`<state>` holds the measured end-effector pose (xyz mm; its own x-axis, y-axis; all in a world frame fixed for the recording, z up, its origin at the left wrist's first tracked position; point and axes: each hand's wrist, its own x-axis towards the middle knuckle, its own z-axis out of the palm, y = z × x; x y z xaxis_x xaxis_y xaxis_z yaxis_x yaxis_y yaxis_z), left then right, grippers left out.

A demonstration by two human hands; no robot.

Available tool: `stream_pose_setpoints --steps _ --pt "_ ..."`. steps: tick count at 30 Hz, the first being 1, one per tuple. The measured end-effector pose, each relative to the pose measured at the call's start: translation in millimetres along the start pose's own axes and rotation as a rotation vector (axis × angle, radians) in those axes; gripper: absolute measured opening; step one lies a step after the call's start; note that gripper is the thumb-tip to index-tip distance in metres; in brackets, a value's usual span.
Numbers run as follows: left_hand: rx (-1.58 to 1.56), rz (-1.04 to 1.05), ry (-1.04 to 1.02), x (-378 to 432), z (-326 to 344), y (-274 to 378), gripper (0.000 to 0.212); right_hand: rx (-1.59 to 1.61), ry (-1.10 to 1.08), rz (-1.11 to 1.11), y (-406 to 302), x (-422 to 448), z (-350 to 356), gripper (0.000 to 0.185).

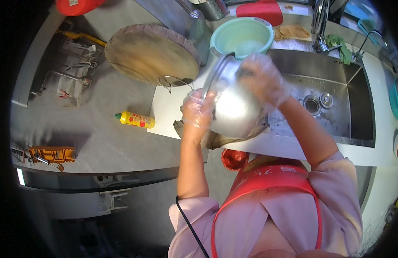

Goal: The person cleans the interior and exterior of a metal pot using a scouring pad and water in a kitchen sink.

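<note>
A shiny metal pot or bowl [233,113] is tilted on its side above a dark, crumpled cloth [218,140] at the counter's edge. My left hand [199,108], in a clear plastic glove, grips its rim. On the pot's outer surface lies my right hand [263,79], also gloved and blurred; a dark thing shows under its fingers, and I cannot tell what it is. Just behind the pot stands a pale green plastic basin [242,37] with cloudy liquid in it.
To the right is a steel sink [318,84] with a faucet [321,42]. A large round wooden board [150,54] and a wire stand [170,83] are at the back left. A yellow bottle [136,119] lies on the grey counter. Orange gloves [291,32] lie behind the sink.
</note>
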<state>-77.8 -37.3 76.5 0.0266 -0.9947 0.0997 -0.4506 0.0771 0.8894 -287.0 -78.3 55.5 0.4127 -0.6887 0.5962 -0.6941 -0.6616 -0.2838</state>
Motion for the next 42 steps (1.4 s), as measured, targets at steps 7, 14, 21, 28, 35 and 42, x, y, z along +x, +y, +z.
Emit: stream_pose_setpoints --steps 7,14,21,28,35,42 --pt "-0.01 -0.019 0.004 -3 -3 -3 0.023 0.101 0.138 -0.113 -21 13 8 0.019" --pt "0.185 0.126 0.062 -1 -6 -11 0.026 0.259 0.279 -0.3 -25 29 15 0.024" --pt "0.113 0.081 -0.005 -3 -2 2 0.025 0.221 -0.072 0.448 27 24 3 0.021" --pt "0.035 0.011 0.009 -3 6 11 0.024 0.295 0.197 0.086 9 -23 -4 0.023" --pt "0.019 0.087 -0.043 2 10 0 0.025 0.298 0.217 0.045 -11 -37 0 0.014" --pt "0.03 0.055 -0.005 -4 12 9 0.026 0.07 0.164 -0.129 -29 -41 -11 0.013"
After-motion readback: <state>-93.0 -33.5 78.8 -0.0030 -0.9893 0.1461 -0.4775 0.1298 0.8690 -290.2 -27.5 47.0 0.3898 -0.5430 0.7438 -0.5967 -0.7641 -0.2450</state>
